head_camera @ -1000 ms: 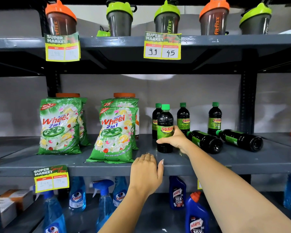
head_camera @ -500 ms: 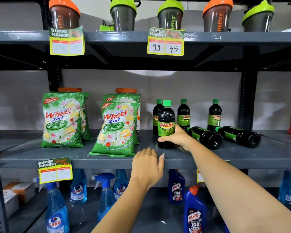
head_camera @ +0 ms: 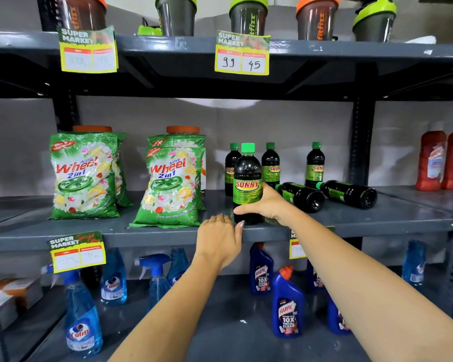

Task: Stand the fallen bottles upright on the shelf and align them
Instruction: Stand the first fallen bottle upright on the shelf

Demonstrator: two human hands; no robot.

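- Your right hand [head_camera: 268, 205] is wrapped round the lower half of the front bottle [head_camera: 247, 184], which stands upright near the front edge of the middle shelf [head_camera: 350, 223], label facing you.
- Your left hand [head_camera: 218, 237] holds nothing; it lies flat, fingers together, on the shelf lip just beside that bottle's base.
- Two fallen bottles [head_camera: 302, 195] [head_camera: 348, 193] lie on their sides to the right, caps pointing left and bases towards you, close together. Three more upright bottles [head_camera: 315, 164] stand behind, nearer the back.
- Risk: the held bottle sits close to the lip. In my judgement, a quick let-go or a nudge from your left thumb could tip it forward off the shelf.
- Risk: your right forearm crosses just in front of the nearer fallen bottle. Drawing it back carelessly could roll that bottle towards the edge; being round, it will roll readily.
- Risk: reaching for the far fallen bottle could knock the upright one behind it.
- Contents: every bottle shows dark liquid, nearly full, with a green cap on. I see no leak from the two lying down, though their cap seals are too small to check.
- Detergent bags [head_camera: 167, 186] stand to the left, well apart, and are not in your way.
- Judgement: one bottle is up, two are yet to be stood, and the row is not yet aligned.
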